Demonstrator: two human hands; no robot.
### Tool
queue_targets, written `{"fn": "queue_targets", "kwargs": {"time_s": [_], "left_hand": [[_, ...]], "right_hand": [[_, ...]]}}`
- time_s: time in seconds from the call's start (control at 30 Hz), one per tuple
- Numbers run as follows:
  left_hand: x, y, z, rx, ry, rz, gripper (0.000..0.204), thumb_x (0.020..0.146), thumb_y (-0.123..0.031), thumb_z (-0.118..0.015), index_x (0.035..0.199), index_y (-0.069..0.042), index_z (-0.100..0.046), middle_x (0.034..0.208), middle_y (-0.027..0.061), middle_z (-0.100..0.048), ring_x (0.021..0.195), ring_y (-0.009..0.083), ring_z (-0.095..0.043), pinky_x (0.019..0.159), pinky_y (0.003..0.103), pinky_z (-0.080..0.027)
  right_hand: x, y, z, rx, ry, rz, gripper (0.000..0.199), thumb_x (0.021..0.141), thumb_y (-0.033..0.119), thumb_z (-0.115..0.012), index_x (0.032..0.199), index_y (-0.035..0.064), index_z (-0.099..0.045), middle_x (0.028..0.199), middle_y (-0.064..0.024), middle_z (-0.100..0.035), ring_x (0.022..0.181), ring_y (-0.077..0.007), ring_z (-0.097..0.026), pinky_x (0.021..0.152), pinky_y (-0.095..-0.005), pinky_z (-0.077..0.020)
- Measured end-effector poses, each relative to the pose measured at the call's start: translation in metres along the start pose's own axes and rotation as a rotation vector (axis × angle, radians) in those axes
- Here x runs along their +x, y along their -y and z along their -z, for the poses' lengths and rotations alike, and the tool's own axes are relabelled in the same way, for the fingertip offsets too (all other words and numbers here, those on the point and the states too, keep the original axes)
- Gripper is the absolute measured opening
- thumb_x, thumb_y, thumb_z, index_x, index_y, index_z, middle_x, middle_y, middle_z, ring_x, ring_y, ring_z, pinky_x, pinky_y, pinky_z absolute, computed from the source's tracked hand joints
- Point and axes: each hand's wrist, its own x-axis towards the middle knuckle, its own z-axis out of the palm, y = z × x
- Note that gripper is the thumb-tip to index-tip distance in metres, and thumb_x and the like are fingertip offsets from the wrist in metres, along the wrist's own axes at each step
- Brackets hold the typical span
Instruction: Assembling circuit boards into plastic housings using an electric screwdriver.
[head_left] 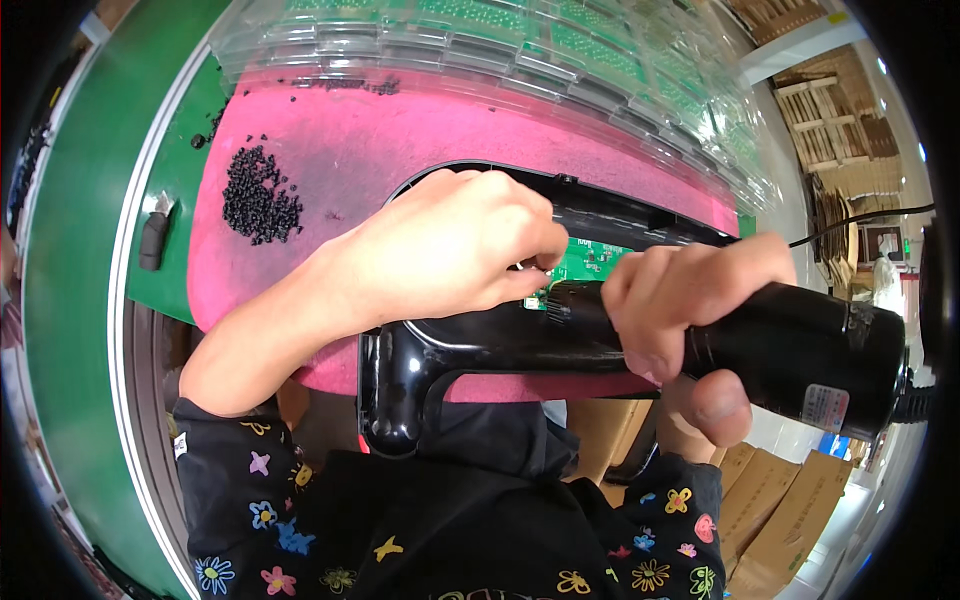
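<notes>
My right hand [700,300] is wrapped round a thick black electric screwdriver [800,345], which lies tilted with its front end toward the left. That end reaches over a green circuit board [590,262] set inside a black plastic housing [500,345]. Across the housing's left part comes my left hand [470,240], its fingers curled and pinched together right by the screwdriver's front end. Whatever those fingertips hold is too small or hidden to name. A pile of small black screws [258,198] lies left of my left hand on a pink mat [330,140].
Clear plastic trays [480,45] with green boards are stacked along the mat's far side. A small black piece [153,240] rests on the green table [180,275] at left. Cardboard boxes [790,510] stand at lower right. A black cable [865,216] runs at right.
</notes>
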Motion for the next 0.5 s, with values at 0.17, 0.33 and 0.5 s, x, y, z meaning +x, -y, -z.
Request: {"fn": "queue_targets", "kwargs": {"time_s": [0.17, 0.33, 0.5], "left_hand": [[0.007, 0.0, 0.0, -0.119, 0.074, -0.1, 0.014, 0.075, -0.007, -0.074, 0.083, 0.0, -0.065, 0.079, 0.0114, -0.065, 0.078, 0.0312, -0.064, 0.068, 0.041, -0.052], [0.01, -0.002, 0.005, -0.222, 0.067, -0.051, 0.013, 0.077, -0.006, -0.073, 0.085, 0.001, -0.067, 0.08, 0.0116, -0.066, 0.077, 0.03, -0.064, 0.069, 0.039, -0.053], [0.013, -0.005, 0.006, -0.267, 0.169, -0.031, 0.025, 0.074, -0.013, -0.078, 0.092, 0.001, -0.068, 0.087, 0.0114, -0.068, 0.085, 0.0302, -0.064, 0.077, 0.04, -0.052]], "right_hand": [[0.004, 0.008, 0.018, 0.165, 0.014, 0.336, 0.037, 0.085, 0.033, -0.07, 0.106, 0.013, -0.046, 0.067, 0.0046, -0.054, 0.056, -0.0084, -0.05, 0.062, -0.027, -0.0383], [0.004, 0.011, 0.025, 0.246, 0.014, 0.406, 0.039, 0.085, 0.03, -0.071, 0.109, 0.011, -0.048, 0.068, 0.0044, -0.055, 0.057, -0.0076, -0.051, 0.064, -0.0253, -0.0376], [-0.004, 0.015, 0.028, 0.312, 0.004, 0.426, 0.039, 0.084, 0.027, -0.071, 0.11, 0.0094, -0.048, 0.068, 0.0024, -0.056, 0.058, -0.0087, -0.051, 0.065, -0.0256, -0.0377]]}}
